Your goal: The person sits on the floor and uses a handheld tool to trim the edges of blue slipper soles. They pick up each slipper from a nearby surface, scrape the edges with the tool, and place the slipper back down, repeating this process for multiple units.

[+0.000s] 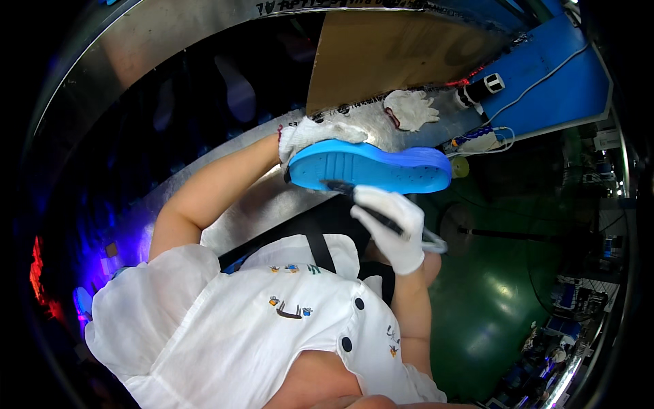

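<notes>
A blue shoe sole point(371, 167) is held up over the edge of the metal ledge, its broad face turned toward me. My left hand point(320, 136), in a white knit glove, grips it along the far edge near its left end. My right hand point(395, 221), also in a white glove, is closed around a brush point(338, 186) with a dark head and a grey handle. The brush head touches or nearly touches the sole's near edge; blur hides its exact shape and whether they are in contact.
A spare white glove point(411, 110) lies on the metal ledge point(255, 194). Behind it stands a brown cardboard sheet point(381, 58). A black-and-white cylinder point(482, 90) and a cable rest by a blue panel point(552, 75). Soles point(235, 88) sit in the dark area at upper left.
</notes>
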{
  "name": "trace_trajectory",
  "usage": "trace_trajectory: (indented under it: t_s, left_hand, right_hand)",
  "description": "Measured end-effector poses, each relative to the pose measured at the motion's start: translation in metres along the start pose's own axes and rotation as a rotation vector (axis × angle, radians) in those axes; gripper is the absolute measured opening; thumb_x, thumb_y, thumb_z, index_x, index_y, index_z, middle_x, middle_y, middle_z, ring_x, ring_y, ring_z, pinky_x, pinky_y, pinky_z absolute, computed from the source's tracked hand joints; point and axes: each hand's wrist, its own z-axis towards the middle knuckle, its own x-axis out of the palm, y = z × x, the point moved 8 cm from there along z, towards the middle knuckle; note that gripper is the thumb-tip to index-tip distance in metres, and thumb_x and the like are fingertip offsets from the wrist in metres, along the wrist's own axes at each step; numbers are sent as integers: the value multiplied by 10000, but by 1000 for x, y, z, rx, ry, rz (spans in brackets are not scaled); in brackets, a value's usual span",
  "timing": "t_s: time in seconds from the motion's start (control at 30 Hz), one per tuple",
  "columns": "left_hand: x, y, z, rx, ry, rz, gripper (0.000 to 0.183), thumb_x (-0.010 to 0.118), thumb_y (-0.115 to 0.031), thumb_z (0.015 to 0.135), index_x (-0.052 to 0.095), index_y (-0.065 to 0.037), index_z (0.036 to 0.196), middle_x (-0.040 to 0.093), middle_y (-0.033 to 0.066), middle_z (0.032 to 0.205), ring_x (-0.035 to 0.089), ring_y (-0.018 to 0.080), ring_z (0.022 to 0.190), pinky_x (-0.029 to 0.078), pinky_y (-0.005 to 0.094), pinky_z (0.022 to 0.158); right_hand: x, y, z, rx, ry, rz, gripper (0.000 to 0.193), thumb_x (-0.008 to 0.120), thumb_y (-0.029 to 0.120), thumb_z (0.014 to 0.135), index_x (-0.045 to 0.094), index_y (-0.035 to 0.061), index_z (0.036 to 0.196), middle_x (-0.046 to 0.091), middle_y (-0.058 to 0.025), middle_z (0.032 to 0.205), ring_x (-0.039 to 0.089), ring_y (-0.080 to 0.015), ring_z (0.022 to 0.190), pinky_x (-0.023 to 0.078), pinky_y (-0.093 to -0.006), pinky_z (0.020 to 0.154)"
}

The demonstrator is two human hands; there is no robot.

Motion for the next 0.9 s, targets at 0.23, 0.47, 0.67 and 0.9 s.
trace_trajectory:
  t_s: [0.23,0.47,0.67,0.9]
  left_hand:
    - [12,-45,-26,-95,-86,224,536,632,-454,940,640,-49,1290,636,129,1280,606,201,1179,476,319,1026]
    - [-28,-18,9,349,171,357,462,553,-334,992,535,-116,1398,545,137,1380,528,250,1247,415,367,1079]
    - [-82,0,-13,407,6,923,509,565,-300,982,474,-128,1452,439,142,1486,395,295,1400,303,379,1176]
    - [-22,-60,-37,10,-215,18,450,590,-467,940,668,-79,1155,675,125,1001,678,172,843,579,316,824]
  right_hand:
    - [-14,12,0,-120,-65,-197,259,807,90,717,741,99,967,737,-73,1006,626,-226,652,525,-305,611]
    - [-22,24,5,-144,18,-312,304,819,45,684,737,76,976,738,-96,1041,642,-247,672,531,-317,621]
    - [-30,40,9,-173,27,-397,296,812,28,696,731,65,979,737,-109,1029,630,-247,667,517,-303,606]
    - [-57,34,11,-236,-82,-367,333,812,-12,683,736,66,998,741,-108,1025,631,-237,679,506,-307,614]
